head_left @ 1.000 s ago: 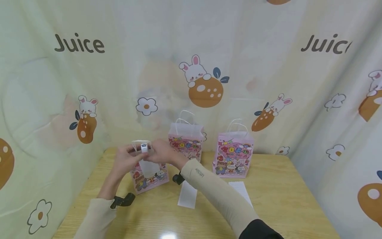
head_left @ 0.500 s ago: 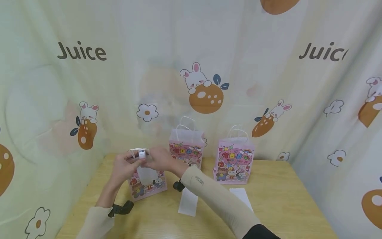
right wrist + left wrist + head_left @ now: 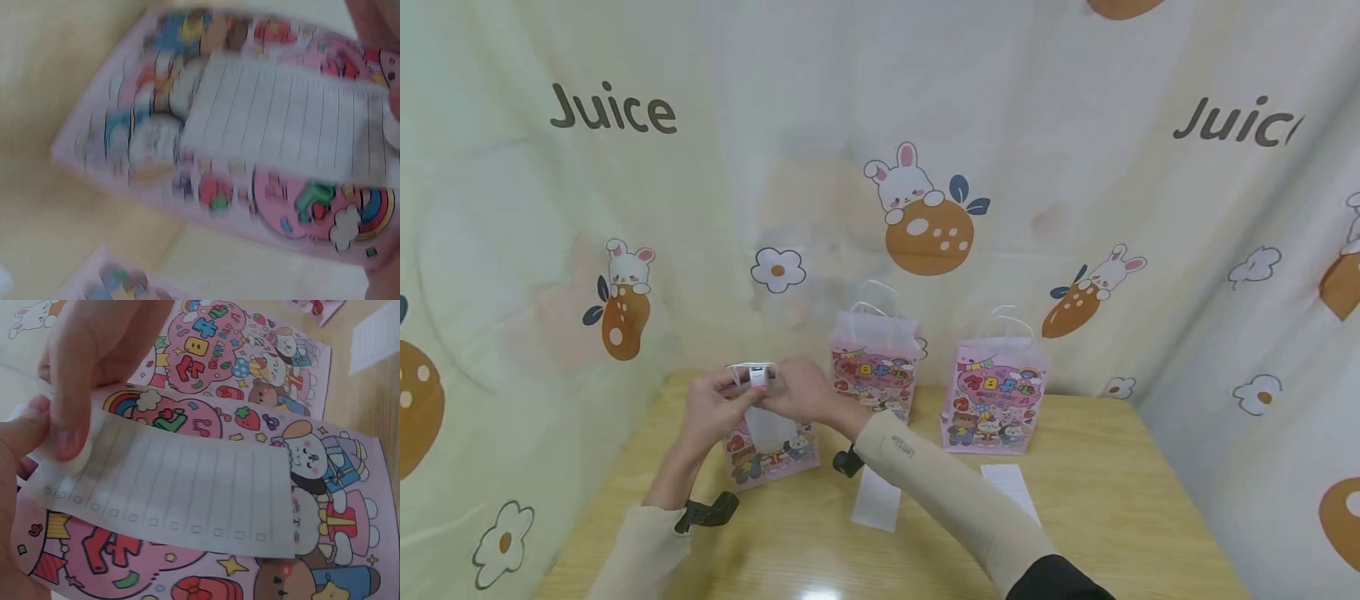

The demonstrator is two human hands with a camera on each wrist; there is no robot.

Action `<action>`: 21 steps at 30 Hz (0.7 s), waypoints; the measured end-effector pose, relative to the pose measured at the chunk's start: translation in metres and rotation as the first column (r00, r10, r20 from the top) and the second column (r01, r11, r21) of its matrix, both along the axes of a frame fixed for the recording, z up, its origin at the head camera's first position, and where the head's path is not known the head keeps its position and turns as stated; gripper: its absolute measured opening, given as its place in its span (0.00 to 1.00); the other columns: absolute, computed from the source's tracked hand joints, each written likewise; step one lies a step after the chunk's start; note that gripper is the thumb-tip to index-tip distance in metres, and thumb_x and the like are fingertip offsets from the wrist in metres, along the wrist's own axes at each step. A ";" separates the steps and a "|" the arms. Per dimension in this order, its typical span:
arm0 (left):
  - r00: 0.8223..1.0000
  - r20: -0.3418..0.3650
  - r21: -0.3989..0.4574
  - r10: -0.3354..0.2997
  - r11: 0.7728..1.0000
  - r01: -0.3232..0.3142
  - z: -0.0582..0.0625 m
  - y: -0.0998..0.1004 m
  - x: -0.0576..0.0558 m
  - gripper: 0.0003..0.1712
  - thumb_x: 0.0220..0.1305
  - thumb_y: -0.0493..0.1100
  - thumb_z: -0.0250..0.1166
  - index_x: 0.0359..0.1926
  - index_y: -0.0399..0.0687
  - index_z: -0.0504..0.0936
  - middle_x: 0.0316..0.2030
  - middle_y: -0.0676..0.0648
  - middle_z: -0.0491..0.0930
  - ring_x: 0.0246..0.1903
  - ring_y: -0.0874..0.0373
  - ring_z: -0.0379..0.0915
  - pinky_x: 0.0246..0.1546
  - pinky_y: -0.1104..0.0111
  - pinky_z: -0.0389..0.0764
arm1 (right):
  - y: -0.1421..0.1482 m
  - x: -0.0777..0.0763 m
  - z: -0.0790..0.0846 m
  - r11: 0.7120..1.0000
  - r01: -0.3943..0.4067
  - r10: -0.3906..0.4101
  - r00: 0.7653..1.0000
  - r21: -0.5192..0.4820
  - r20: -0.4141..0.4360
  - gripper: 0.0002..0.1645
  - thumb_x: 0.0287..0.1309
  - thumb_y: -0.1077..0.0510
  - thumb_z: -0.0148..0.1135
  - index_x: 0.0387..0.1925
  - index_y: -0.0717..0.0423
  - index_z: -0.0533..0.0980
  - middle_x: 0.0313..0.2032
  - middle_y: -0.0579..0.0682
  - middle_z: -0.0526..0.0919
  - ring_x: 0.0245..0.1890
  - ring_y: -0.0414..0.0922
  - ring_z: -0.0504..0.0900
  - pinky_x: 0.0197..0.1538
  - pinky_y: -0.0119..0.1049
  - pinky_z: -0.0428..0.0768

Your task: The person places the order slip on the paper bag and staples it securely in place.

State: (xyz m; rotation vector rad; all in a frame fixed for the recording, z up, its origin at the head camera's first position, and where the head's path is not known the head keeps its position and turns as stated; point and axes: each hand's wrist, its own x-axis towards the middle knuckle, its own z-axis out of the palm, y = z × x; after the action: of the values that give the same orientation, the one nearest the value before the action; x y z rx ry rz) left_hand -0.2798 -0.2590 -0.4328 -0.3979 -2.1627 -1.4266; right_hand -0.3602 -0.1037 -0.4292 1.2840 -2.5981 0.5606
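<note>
A pink paper bag point(image 3: 775, 468), printed with cartoon animals, is standing toward the back left corner of the worktop point(image 3: 1097, 500), its white handle point(image 3: 749, 364) showing just above the hands. The left hand point(image 3: 707, 408) is gripping the top of this bag, and the right hand point(image 3: 805, 390) is pinching a lined white slip point(image 3: 206, 487) and a small white object point(image 3: 759, 377) there; what kind of object it is, one cannot tell. The slip is hanging down over the bag's printed front, with a row of little boxes running along one side. Two more bags of the same print are standing upright: a middle bag point(image 3: 875, 371) close to the back edge, partly hidden by the right forearm, and a right bag point(image 3: 996, 400) between the middle and the back right corner. Both are raising white loop handles, and their insides are hidden from the camera. A second slip point(image 3: 876, 500) is lying flat near the middle of the worktop, in front of the middle bag, and a third slip point(image 3: 1003, 482) is lying in front of the right bag, partly covered by the right sleeve point(image 3: 955, 500). The worktop is showing pale wood grain, and a cream curtain point(image 3: 715, 208) with rabbits, orange fruit, flowers and the word "Juice" is hanging behind it and along both sides.
</note>
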 end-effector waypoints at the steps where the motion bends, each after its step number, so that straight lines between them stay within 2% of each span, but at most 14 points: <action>1: 1.000 0.010 0.008 -0.003 1.000 0.003 0.000 0.001 0.000 0.09 0.53 0.29 0.72 0.37 0.31 0.86 0.35 0.39 0.84 0.35 0.54 0.82 0.34 0.73 0.81 | 0.001 -0.001 0.000 1.000 -0.013 0.013 1.000 0.017 -0.002 0.19 0.58 0.38 0.65 0.41 0.46 0.82 0.23 0.38 0.79 0.20 0.35 0.71 0.26 0.26 0.68; 3: 1.000 0.016 0.014 -0.010 1.000 0.010 0.004 0.004 0.004 0.09 0.53 0.28 0.72 0.37 0.30 0.85 0.35 0.37 0.84 0.35 0.52 0.82 0.33 0.72 0.81 | 0.003 0.000 0.000 0.998 -0.022 0.023 1.000 0.059 -0.015 0.20 0.60 0.37 0.63 0.44 0.44 0.81 0.28 0.39 0.82 0.26 0.36 0.75 0.34 0.31 0.71; 6: 1.000 0.018 0.019 0.005 1.000 -0.005 0.005 0.007 0.005 0.08 0.54 0.28 0.72 0.37 0.30 0.85 0.34 0.38 0.84 0.34 0.54 0.80 0.33 0.73 0.81 | 0.002 0.000 -0.004 0.999 -0.016 0.019 0.998 0.050 -0.057 0.20 0.61 0.37 0.61 0.48 0.42 0.80 0.34 0.38 0.84 0.32 0.35 0.78 0.44 0.36 0.72; 10: 0.999 -0.012 0.009 0.035 0.999 -0.035 0.006 0.009 0.004 0.08 0.53 0.28 0.72 0.36 0.30 0.85 0.33 0.38 0.84 0.33 0.54 0.80 0.33 0.74 0.80 | 0.001 0.000 -0.006 1.000 0.014 -0.014 0.994 0.000 -0.104 0.19 0.60 0.38 0.62 0.47 0.42 0.82 0.28 0.39 0.83 0.27 0.35 0.77 0.42 0.36 0.74; 13: 1.000 -0.003 -0.008 0.022 1.000 -0.022 0.004 0.008 0.000 0.09 0.54 0.29 0.72 0.37 0.29 0.85 0.34 0.37 0.84 0.34 0.52 0.82 0.33 0.73 0.81 | 0.003 -0.002 -0.006 1.000 0.028 -0.027 0.997 0.002 -0.071 0.20 0.59 0.37 0.63 0.45 0.43 0.82 0.25 0.39 0.81 0.25 0.35 0.74 0.43 0.35 0.73; 16: 0.997 0.079 0.013 -0.018 1.000 0.017 -0.003 0.003 -0.008 0.11 0.55 0.32 0.72 0.40 0.30 0.85 0.36 0.36 0.84 0.35 0.52 0.83 0.32 0.71 0.82 | 0.007 -0.004 -0.003 0.999 0.027 -0.028 1.000 0.046 0.013 0.21 0.58 0.36 0.64 0.47 0.42 0.81 0.29 0.38 0.83 0.31 0.36 0.76 0.50 0.39 0.70; 18: 0.988 0.152 0.043 -0.029 0.999 0.023 -0.007 -0.001 -0.015 0.13 0.56 0.35 0.73 0.42 0.31 0.85 0.37 0.37 0.84 0.36 0.52 0.83 0.32 0.71 0.82 | 0.012 -0.006 0.000 0.997 0.021 -0.025 0.998 0.070 0.057 0.23 0.57 0.35 0.64 0.48 0.42 0.79 0.34 0.38 0.83 0.38 0.37 0.77 0.53 0.41 0.68; 21: 0.973 0.230 0.073 -0.026 0.997 0.010 -0.011 -0.002 -0.025 0.18 0.54 0.41 0.75 0.43 0.34 0.85 0.39 0.38 0.84 0.37 0.53 0.83 0.34 0.71 0.82 | 0.025 -0.005 0.009 0.997 0.056 -0.059 0.997 0.056 0.050 0.28 0.53 0.35 0.68 0.50 0.43 0.77 0.43 0.39 0.82 0.48 0.41 0.76 0.57 0.44 0.65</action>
State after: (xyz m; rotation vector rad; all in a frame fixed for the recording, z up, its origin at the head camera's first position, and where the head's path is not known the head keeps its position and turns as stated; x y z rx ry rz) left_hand -0.3048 -0.2610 -0.4436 -0.2353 -2.2853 -1.6252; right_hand -0.3653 -0.0787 -0.4203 1.2223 -2.7010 0.5225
